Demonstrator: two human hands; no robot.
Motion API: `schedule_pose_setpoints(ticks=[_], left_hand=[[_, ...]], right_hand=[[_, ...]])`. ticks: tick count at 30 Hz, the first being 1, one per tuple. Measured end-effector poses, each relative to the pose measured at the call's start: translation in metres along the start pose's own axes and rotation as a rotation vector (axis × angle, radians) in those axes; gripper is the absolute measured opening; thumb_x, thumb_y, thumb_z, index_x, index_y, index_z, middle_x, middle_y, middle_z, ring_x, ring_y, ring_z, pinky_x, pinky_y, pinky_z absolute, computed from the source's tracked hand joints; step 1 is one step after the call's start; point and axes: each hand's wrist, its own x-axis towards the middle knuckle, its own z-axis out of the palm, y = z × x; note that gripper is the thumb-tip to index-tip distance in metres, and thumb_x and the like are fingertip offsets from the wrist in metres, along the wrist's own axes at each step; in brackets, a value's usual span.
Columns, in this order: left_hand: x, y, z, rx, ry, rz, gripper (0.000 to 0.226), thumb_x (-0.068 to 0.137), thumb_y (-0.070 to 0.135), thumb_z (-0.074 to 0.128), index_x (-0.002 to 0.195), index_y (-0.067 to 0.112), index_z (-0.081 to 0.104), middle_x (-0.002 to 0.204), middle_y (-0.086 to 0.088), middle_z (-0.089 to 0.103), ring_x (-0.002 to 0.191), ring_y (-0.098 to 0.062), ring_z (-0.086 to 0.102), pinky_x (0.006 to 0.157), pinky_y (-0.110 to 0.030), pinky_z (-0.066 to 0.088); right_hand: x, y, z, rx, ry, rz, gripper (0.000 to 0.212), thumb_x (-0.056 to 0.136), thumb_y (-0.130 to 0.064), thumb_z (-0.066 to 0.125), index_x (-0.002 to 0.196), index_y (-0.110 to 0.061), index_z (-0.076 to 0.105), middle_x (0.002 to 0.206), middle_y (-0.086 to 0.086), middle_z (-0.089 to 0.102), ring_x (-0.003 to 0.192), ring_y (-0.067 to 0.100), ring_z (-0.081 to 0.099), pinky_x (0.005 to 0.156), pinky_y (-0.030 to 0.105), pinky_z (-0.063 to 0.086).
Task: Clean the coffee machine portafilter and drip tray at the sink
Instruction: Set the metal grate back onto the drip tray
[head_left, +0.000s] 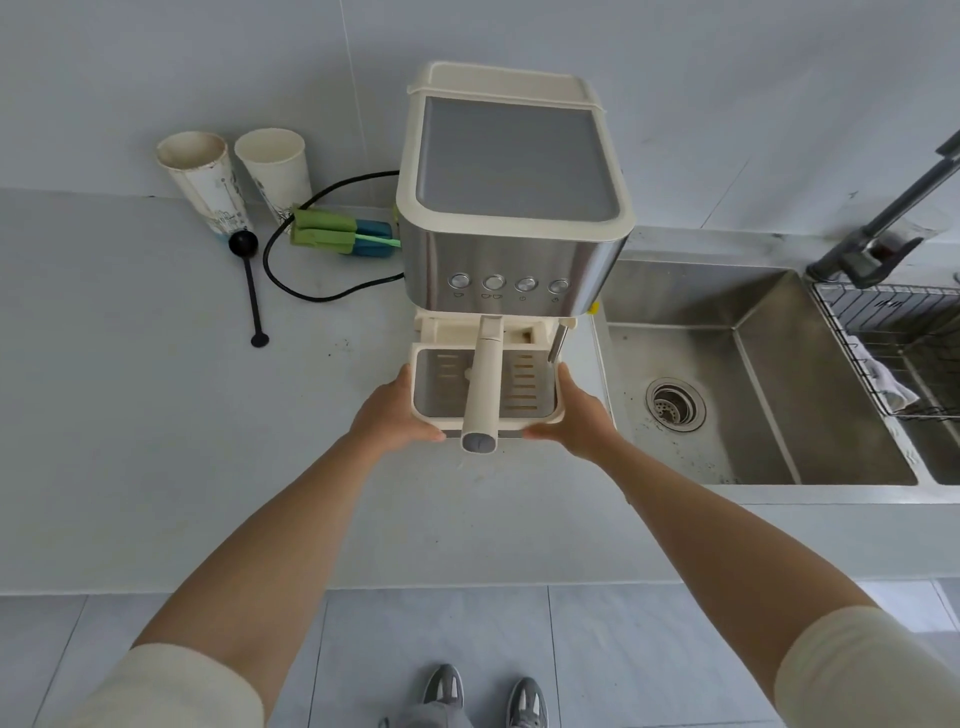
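The drip tray (485, 392) sits at the bottom front of the coffee machine (511, 208) on the grey desk (156, 415). The left hand (395, 410) holds the tray's left side and the right hand (574, 410) holds its right side, with the fingers wrapped around the edges. The portafilter (483, 384) is locked in the machine, and its long cream handle sticks out right over the middle of the tray, between the two hands.

To the left of the machine stand two used paper cups (234, 176) by the wall. A black coffee scoop (249, 280) lies in front of them. A green and blue cleaning brush (343, 234) lies just beside the machine, and a black power cord (311, 244) loops around it.

To the right is the steel sink (753, 395) with its round drain (675, 404). A dark faucet (883, 244) leans over it. A wire rack (893, 338) holds a white cloth (888, 382).
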Motion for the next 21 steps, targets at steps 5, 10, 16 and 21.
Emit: schedule_pose_setpoints(ticks=[5,10,16,21], left_hand=[[0.008,-0.001,0.001,0.064,0.0,-0.004,0.081,0.057,0.029,0.08,0.123,0.016,0.035,0.097,-0.004,0.056,0.092,-0.027,0.057,0.072,-0.035,0.049],[0.019,0.0,-0.001,0.121,0.018,0.014,0.075,0.063,0.027,0.079,0.122,0.01,0.034,0.099,-0.008,0.053,0.088,-0.028,0.051,0.067,-0.031,0.039],[0.03,0.0,-0.003,0.167,0.017,0.003,0.082,0.065,0.032,0.078,0.129,0.012,0.031,0.109,-0.012,0.055,0.1,-0.032,0.053,0.072,-0.033,0.041],[0.038,0.004,-0.007,0.191,0.022,-0.022,0.085,0.067,0.033,0.077,0.132,0.012,0.028,0.11,-0.015,0.056,0.101,-0.034,0.054,0.075,-0.036,0.043]], right_hand=[[0.009,0.008,0.009,0.028,-0.004,0.014,0.079,0.071,-0.018,0.077,0.133,-0.021,0.028,0.104,-0.009,0.051,0.093,0.015,0.049,0.062,0.015,0.039],[0.024,0.014,0.014,0.02,0.004,0.024,0.079,0.068,-0.021,0.079,0.13,-0.02,0.029,0.121,0.0,0.057,0.104,0.021,0.055,0.077,0.025,0.043],[0.038,0.018,0.01,-0.012,-0.005,0.022,0.083,0.07,-0.023,0.078,0.135,-0.021,0.026,0.128,0.004,0.054,0.114,0.027,0.053,0.083,0.031,0.046],[0.049,0.017,0.007,-0.005,0.0,0.013,0.086,0.071,-0.021,0.077,0.138,-0.019,0.024,0.13,0.005,0.053,0.117,0.026,0.052,0.083,0.027,0.042]])
